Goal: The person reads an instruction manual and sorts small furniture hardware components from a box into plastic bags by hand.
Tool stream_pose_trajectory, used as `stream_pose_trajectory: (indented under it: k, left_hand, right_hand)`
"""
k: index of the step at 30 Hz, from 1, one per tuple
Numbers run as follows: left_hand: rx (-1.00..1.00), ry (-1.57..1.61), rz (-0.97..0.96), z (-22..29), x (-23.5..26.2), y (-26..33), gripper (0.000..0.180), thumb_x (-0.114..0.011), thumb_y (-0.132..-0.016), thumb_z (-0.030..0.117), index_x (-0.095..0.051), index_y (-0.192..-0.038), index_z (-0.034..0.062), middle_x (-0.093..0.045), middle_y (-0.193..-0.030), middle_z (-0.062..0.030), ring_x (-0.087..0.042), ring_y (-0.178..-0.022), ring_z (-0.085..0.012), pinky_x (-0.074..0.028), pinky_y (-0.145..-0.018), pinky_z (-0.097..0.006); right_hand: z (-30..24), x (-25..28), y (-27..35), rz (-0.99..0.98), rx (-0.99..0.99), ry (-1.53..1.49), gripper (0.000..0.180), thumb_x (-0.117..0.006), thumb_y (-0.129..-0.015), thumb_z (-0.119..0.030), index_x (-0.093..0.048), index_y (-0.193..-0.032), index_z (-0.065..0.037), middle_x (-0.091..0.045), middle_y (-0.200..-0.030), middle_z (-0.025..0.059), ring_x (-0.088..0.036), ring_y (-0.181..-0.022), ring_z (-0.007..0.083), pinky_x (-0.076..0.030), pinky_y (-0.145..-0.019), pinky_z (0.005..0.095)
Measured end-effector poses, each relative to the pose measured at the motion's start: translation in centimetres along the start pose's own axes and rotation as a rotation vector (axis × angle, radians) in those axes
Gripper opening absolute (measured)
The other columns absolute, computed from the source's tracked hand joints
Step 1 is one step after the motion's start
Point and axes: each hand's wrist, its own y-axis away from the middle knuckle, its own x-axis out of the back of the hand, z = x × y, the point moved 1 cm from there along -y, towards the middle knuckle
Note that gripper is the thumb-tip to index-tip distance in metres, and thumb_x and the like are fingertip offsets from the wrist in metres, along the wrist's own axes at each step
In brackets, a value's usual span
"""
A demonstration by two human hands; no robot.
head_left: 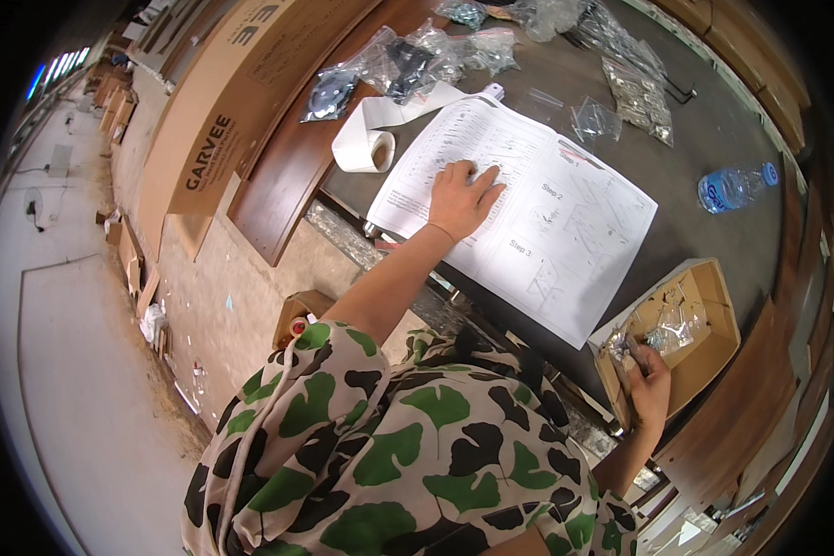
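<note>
My left hand (463, 199) lies on an unfolded white instruction sheet (584, 213), fingers apart, pressing on its left page of printed lists and small drawings. The right page carries line drawings of assembly steps. Over at the right, my right hand (650, 385) reaches into an open cardboard box (720, 306). Its fingers are closed around something small and greyish-dark at the box's left side; its kind is too unclear to name. Inside the box lie a clear plastic bag (672, 332) and small loose bits of hardware.
A roll of white labels (366, 153) lies by the sheet's upper left corner. Clear bags of hardware (417, 60) are spread along the far side, and a bag of metal parts (638, 100) lies farther right. A water bottle (737, 187) rests at right. A long carton (222, 111) stands left.
</note>
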Motion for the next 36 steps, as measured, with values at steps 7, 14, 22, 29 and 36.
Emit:
stream_pose_trajectory:
  k: [7,14,22,29,36]
  left_hand:
    - [0.003,-0.028,-0.022,-0.4,-1.4,0.4,0.026,-0.068,-0.081,0.031,-0.069,-0.101,0.0153,-0.055,-0.091,-0.0126,-0.052,-0.083,-0.0293,-0.044,-0.069,-0.042]
    - [-0.028,-0.029,-0.03,-0.1,-1.4,0.0,0.026,-0.069,-0.08,0.029,-0.07,-0.102,0.0164,-0.054,-0.09,-0.0109,-0.052,-0.079,-0.0276,-0.044,-0.068,-0.04]
    - [-0.055,-0.052,0.018,0.0,-1.0,-0.1,0.024,-0.071,-0.078,0.028,-0.07,-0.098,0.0148,-0.054,-0.085,-0.01,-0.052,-0.072,-0.026,-0.044,-0.062,-0.038]
    - [0.004,0.018,-0.028,-0.1,-0.2,0.1,0.031,-0.067,-0.082,0.03,-0.062,-0.104,0.0089,-0.054,-0.09,-0.0114,-0.051,-0.082,-0.0291,-0.043,-0.07,-0.041]
    - [0.144,0.181,0.053,-1.0,-0.6,0.4,0.043,-0.07,-0.079,0.027,-0.051,-0.106,-0.0006,-0.052,-0.1,-0.0187,-0.051,-0.092,-0.0356,-0.044,-0.076,-0.043]
  right_hand:
    - [0.2,0.4,0.1,0.092,0.015,0.168,0.03,-0.069,-0.078,-0.012,-0.062,-0.104,0.001,-0.064,-0.089,0.0061,-0.058,-0.082,0.0118,-0.047,-0.074,0.0265]
    - [1.4,0.7,0.2,0.101,-0.03,0.157,0.035,-0.071,-0.076,-0.015,-0.062,-0.106,0.0,-0.067,-0.094,0.0131,-0.062,-0.082,0.0183,-0.048,-0.074,0.0308]
    - [0.8,0.5,0.2,0.101,0.036,0.246,0.027,-0.053,-0.077,0.001,-0.06,-0.103,0.004,-0.065,-0.092,0.0083,-0.059,-0.088,0.0134,-0.046,-0.081,0.0267]
    - [2.1,0.6,-0.2,0.118,0.056,0.159,0.03,-0.05,-0.076,0.005,-0.06,-0.103,0.005,-0.065,-0.089,0.0093,-0.06,-0.086,0.015,-0.046,-0.081,0.0268]
    - [0.5,-0.1,1.8,0.412,0.161,0.053,0.016,-0.053,-0.089,-0.001,-0.06,-0.102,0.002,-0.063,-0.088,0.003,-0.056,-0.081,0.0102,-0.044,-0.075,0.024]
